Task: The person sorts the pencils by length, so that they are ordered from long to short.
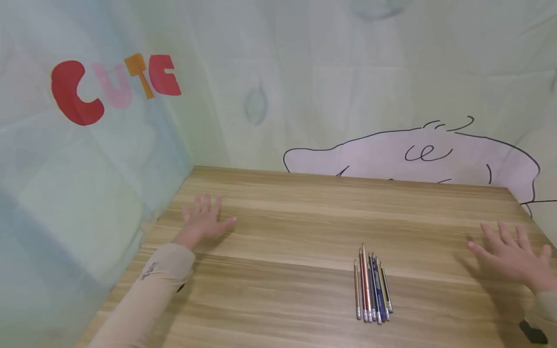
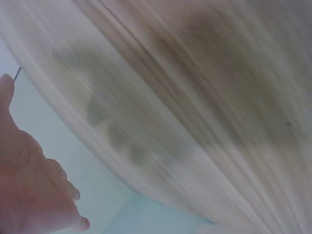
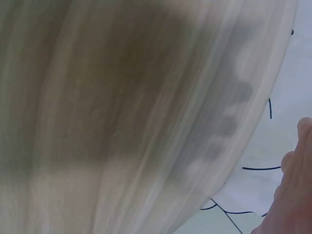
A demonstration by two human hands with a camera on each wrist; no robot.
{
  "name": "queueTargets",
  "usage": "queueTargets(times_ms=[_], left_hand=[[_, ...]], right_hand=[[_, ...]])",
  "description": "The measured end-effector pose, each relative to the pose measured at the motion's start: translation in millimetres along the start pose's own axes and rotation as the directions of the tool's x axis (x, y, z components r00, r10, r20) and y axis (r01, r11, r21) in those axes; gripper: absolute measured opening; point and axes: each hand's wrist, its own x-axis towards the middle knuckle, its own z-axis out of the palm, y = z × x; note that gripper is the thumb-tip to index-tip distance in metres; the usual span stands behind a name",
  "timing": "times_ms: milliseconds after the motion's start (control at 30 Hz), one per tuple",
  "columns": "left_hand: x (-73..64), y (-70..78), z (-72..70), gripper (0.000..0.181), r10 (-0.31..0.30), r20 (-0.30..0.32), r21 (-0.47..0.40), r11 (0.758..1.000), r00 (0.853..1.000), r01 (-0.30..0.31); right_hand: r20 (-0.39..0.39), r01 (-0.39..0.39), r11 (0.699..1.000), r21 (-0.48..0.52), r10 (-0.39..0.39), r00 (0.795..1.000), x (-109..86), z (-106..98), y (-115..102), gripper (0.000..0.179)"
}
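Note:
Several pencils (image 1: 373, 290) lie side by side in a loose bundle on the wooden table, right of its middle. Their points face the far side and their eraser ends face me. My left hand (image 1: 203, 223) hovers over the table's left part, palm down with the fingers spread. On the far right my right hand (image 1: 515, 256) is held over the table, its fingers also spread. Both hands are apart from the pencils and hold nothing. In the wrist views, the left hand (image 2: 29, 185) and right hand (image 3: 292, 190) show only partly, with their shadows on the wood.
The wood-grain table (image 1: 278, 217) meets a pale printed curtain (image 1: 243, 58) at its back and left sides. Red, pink and orange letters (image 1: 78, 94) are on the left cloth. A cartoon outline (image 1: 383, 150) is printed behind the far edge.

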Motion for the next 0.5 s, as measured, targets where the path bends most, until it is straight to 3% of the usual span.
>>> queueTargets(times_ms=[333, 500], left_hand=[[5.9, 22.9, -2.5, 0.086, 0.053, -0.010, 0.001, 0.999, 0.999, -0.053], [8.5, 39.8, -1.4, 0.083, 0.116, -0.063, 0.046, 0.992, 0.991, -0.113]], right_hand=[[0.010, 0.015, 1.000, 0.005, -0.015, 1.000, 1.8, -13, -18, 0.083], [-0.021, 0.058, 0.998, 0.019, -0.057, 0.998, 4.3, -18, -31, 0.082]])
